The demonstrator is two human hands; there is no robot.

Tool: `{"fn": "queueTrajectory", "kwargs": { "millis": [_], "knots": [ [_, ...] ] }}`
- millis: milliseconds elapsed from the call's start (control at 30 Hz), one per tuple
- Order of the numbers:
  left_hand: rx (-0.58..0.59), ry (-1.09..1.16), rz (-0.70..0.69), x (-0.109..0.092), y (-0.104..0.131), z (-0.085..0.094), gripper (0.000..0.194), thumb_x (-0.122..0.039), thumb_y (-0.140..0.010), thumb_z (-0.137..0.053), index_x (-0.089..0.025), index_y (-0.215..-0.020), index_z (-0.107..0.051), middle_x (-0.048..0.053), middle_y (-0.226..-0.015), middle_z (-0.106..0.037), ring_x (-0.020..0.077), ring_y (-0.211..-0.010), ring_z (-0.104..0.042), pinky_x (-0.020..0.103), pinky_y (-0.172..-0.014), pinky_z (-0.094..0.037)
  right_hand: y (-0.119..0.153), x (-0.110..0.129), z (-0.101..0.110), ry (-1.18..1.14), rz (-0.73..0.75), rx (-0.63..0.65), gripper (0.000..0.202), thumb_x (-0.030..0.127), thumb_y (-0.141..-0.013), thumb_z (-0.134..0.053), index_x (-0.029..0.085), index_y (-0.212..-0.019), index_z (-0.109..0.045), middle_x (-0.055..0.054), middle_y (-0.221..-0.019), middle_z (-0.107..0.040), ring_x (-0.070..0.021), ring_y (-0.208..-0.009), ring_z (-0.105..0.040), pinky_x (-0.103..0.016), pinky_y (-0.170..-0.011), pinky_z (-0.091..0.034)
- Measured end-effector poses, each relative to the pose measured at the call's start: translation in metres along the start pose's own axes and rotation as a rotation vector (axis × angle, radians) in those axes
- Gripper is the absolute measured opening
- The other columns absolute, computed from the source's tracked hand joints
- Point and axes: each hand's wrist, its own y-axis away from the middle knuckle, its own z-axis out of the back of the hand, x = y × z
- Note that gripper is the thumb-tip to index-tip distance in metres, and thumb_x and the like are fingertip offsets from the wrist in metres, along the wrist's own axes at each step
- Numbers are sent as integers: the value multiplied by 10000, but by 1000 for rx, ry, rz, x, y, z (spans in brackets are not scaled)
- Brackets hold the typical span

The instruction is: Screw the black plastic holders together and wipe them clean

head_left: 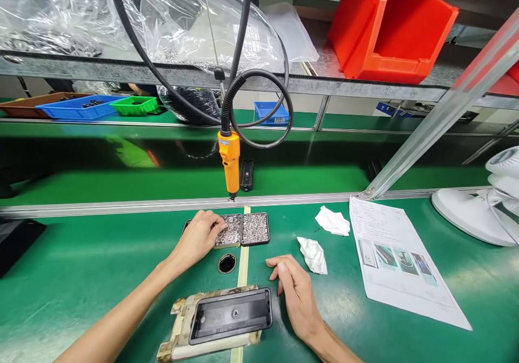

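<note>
My left hand [198, 234] reaches over the left part of a tray of small metal parts [230, 231], fingertips pinched together at the parts; anything between them is too small to make out. Right of that tray lies a second one full of small metal pieces [255, 228]. Loosely curled, my right hand [292, 287] rests above the mat with thumb and fingers apart and nothing in it. Beside it, a black rectangular housing [232, 315] lies open side up on a pale, stained fixture [182, 328]. A small round dark container [226, 263] stands between trays and housing.
An orange electric screwdriver [230, 163] hangs above the trays, near a black part [246, 175]. Crumpled white tissues [332, 221] and a printed sheet [405, 260] lie right. A slanted metal post [438, 114] and white fan [474, 217] stand farther right. Red bin [393, 33] sits overhead.
</note>
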Motion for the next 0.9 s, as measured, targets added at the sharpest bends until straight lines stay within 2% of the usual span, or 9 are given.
{"fn": "queueTrajectory", "kwargs": {
  "millis": [100,167,267,367,433,500,600,733,900],
  "knots": [
    [59,142,56,-16,11,16,435,-521,-1024,-421,-171,-921,-658,58,-843,-669,228,-805,-621,367,-735,-506,1,2,0,19,21,-3,395,419,-1091,-371,200,-1120,-697,-44,-954,-621,-136,-745,-570,-260,-649,-462],
    [134,229,49,-33,29,29,455,-543,-1032,-390,-193,-900,-650,42,-858,-681,218,-799,-630,340,-720,-525,1,3,0,25,28,-1,385,411,-1088,-381,201,-1113,-703,-49,-966,-626,-140,-768,-579,-258,-646,-464],
    [253,303,-9,-60,67,43,344,-510,-1001,-509,-240,-852,-662,22,-1000,-695,227,-974,-645,352,-878,-541,0,4,0,32,28,5,369,405,-1082,-402,208,-1108,-713,-59,-1017,-636,-148,-814,-593,-266,-683,-472],
    [361,198,-210,-75,101,46,252,-336,-1022,-492,-279,-864,-680,20,-1239,-643,254,-1336,-482,389,-1056,-481,-1,6,0,45,31,10,348,398,-1073,-432,216,-1088,-728,-63,-1040,-647,-162,-871,-606,-285,-749,-475],
    [388,67,-317,-75,114,42,275,-225,-1028,-443,-290,-897,-676,17,-1302,-603,252,-1448,-348,403,-1079,-468,-1,6,0,55,35,12,335,394,-1067,-450,217,-1082,-733,-65,-1037,-653,-171,-895,-611,-292,-761,-474],
    [370,-18,-363,-72,119,37,280,-199,-1030,-442,-292,-904,-675,20,-1301,-592,261,-1472,-305,415,-1068,-474,-1,7,-1,63,38,15,331,392,-1065,-455,214,-1082,-734,-69,-1043,-657,-174,-901,-614,-291,-750,-476],
    [273,-57,-406,-66,118,33,242,-228,-1035,-490,-306,-937,-698,27,-1262,-606,288,-1453,-340,450,-1054,-475,-1,7,-1,75,40,16,334,389,-1066,-452,211,-1075,-735,-72,-1059,-659,-170,-893,-617,-287,-741,-477],
    [149,-25,-455,-58,124,38,310,-150,-1033,-467,-330,-1139,-696,41,-1326,-594,284,-1419,-414,431,-1026,-509,-2,6,-1,83,38,9,330,382,-1067,-453,210,-1068,-735,-63,-1023,-656,-161,-864,-610,-282,-731,-466],
    [194,-161,-589,-42,139,47,419,-352,-1028,-519,-363,-1447,-538,30,-1611,-395,372,-1516,-250,573,-1110,-469,-2,8,-1,87,18,22,322,383,-1064,-464,217,-1064,-739,-48,-975,-648,-146,-787,-599,-282,-711,-450]
  ]
}}
